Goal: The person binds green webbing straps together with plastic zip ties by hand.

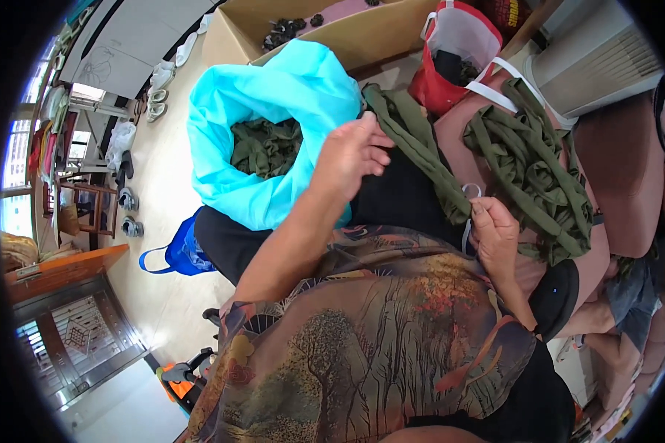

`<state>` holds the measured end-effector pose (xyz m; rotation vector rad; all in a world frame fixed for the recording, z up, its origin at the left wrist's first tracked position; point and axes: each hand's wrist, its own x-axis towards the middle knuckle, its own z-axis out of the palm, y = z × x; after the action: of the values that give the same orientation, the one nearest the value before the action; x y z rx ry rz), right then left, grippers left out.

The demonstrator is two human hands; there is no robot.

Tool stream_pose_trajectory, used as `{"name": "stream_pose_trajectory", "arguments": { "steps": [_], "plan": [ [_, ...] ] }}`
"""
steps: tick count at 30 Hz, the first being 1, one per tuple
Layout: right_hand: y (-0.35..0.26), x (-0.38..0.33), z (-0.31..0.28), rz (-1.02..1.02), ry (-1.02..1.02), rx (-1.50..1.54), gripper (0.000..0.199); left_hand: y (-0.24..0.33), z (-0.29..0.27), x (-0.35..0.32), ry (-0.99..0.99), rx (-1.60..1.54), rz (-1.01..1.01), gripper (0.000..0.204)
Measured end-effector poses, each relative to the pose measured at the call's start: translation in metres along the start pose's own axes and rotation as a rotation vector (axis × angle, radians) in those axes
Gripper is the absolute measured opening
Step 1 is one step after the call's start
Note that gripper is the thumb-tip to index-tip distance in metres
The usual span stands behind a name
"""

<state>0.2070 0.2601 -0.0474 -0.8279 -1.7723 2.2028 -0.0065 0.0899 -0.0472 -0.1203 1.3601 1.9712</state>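
A long olive-green fabric strip [421, 155] lies across my black-clad lap, running from beyond my left hand down to my right. My left hand [353, 156] is open beside its far end, fingers apart and loosely bent. Between thumb and fingers, my right hand [495, 232] pinches the near end of the strip. A small white loop [472, 190] shows just above that pinch; what it belongs to is unclear. On the pink seat to the right lies a tangled heap of olive strips [532, 177]. A turquoise bag [222, 140] stands ahead to the left with bunched olive fabric [266, 148] inside.
Behind stands a cardboard box [233, 33] with dark bunched pieces. A red bag [428, 77] with white handles sits near a beige slatted appliance [598, 63]. A blue bag [177, 247] and several shoes [129, 214] are on the floor. Another person's leg [613, 347] appears at right.
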Motion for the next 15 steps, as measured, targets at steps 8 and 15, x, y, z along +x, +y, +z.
{"name": "stream_pose_trajectory", "arguments": {
  "steps": [8,15],
  "plan": [
    [0.002,-0.003,0.007,-0.391,-0.042,-0.650,0.021,-0.023,0.013,-0.006,0.043,0.191,-0.062,0.037],
    [-0.014,-0.011,0.023,-0.378,-0.124,-0.786,0.031,-0.033,0.021,-0.012,-0.037,0.215,-0.075,0.029]
  ]
}}
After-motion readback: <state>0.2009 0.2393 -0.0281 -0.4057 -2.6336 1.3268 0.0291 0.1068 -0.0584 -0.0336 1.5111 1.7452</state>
